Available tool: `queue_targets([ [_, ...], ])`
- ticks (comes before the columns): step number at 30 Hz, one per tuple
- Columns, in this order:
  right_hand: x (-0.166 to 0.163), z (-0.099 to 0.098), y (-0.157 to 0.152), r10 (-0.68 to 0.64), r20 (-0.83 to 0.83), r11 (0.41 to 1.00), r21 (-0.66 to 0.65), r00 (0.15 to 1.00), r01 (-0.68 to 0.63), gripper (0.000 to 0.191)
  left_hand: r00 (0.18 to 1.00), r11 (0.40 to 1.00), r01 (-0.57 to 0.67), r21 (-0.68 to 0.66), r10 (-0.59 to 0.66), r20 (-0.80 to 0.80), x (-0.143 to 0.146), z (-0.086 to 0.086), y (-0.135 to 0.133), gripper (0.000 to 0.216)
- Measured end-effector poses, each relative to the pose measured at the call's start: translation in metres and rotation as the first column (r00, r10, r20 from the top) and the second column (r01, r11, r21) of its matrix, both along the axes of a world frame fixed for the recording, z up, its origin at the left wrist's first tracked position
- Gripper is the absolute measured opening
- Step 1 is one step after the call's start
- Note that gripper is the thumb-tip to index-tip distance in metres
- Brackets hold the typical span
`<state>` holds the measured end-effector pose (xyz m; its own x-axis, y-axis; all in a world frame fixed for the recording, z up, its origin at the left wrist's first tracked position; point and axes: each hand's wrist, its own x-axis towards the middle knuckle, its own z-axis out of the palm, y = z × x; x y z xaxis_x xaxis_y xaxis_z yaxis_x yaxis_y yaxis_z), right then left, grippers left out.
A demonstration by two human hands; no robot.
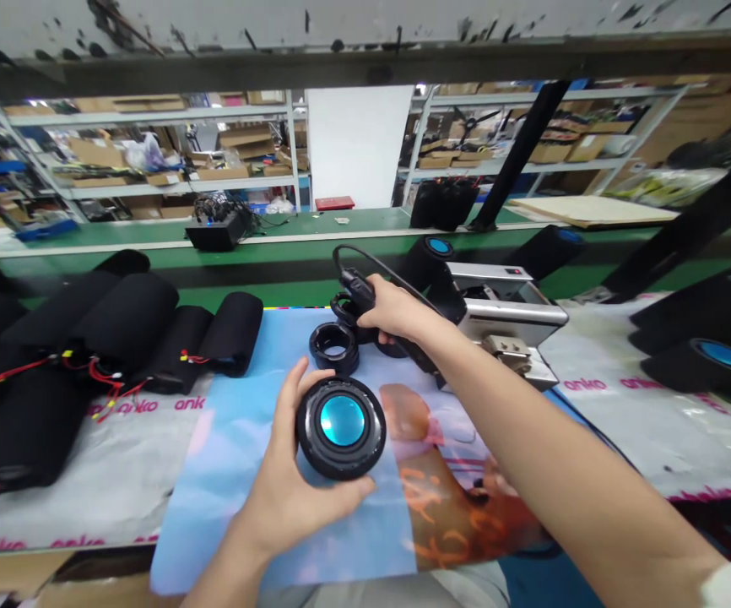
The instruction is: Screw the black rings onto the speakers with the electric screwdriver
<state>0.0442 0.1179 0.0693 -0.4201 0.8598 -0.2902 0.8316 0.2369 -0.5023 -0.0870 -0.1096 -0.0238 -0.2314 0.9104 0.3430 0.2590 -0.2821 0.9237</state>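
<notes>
My left hand (295,481) grips a round black speaker driver (342,422) by its edge, thumb below and fingers around the left side. Its shiny blue centre faces up towards me. Farther off, my right hand (394,312) is closed around a black corded tool (358,290) that looks like an electric screwdriver; its tip is hidden. The cord (371,253) loops back above the wrist. Just beyond the speaker, black plastic rings (333,348) rest on a printed poster sheet (232,498), close to my right hand and partly covered by it.
A silver screw-feeder-like machine (508,317) stands right of my right hand. Several black fabric-covered cylinders (118,317) with red wires lie at left. More cylinders with blue ends (713,363) lie at right. A green ledge (302,228) and an angled black post (523,152) stand behind.
</notes>
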Motion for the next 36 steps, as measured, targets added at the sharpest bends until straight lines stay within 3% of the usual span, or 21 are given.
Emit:
queue_targets([
  [5,0.001,0.01,-0.004,0.053,-0.02,0.998,0.038,0.998,-0.053,0.056,1.0,0.999,0.011,-0.052,-0.011,0.0,-0.001,0.009,0.0,0.111],
  [9,-0.005,0.004,-0.003,0.084,0.014,0.996,0.032,0.996,-0.085,0.051,1.0,0.998,0.018,-0.055,-0.018,-0.01,-0.004,0.008,0.001,0.113],
  [13,-0.009,0.001,-0.005,0.065,0.031,0.996,0.056,0.997,-0.067,0.053,1.0,0.996,0.023,-0.085,-0.023,-0.003,-0.005,0.004,0.001,0.115],
  [18,-0.015,0.014,-0.008,0.035,0.038,0.991,0.127,0.999,-0.04,0.056,0.999,0.995,0.035,-0.09,-0.031,0.038,-0.006,0.002,0.002,0.114],
  [23,-0.036,0.018,0.001,0.139,0.102,0.966,0.206,0.985,-0.157,0.047,0.996,0.997,0.063,-0.033,-0.061,0.06,-0.008,0.001,0.008,0.11],
  [29,-0.058,0.01,0.019,0.281,0.223,0.917,0.225,0.933,-0.33,0.041,0.993,0.995,0.095,-0.011,-0.094,0.065,-0.007,-0.002,0.009,0.105],
  [36,-0.062,0.004,0.026,0.255,0.188,0.911,0.283,0.948,-0.301,0.042,0.988,0.994,0.108,-0.02,-0.105,0.112,-0.006,-0.004,0.01,0.108],
])
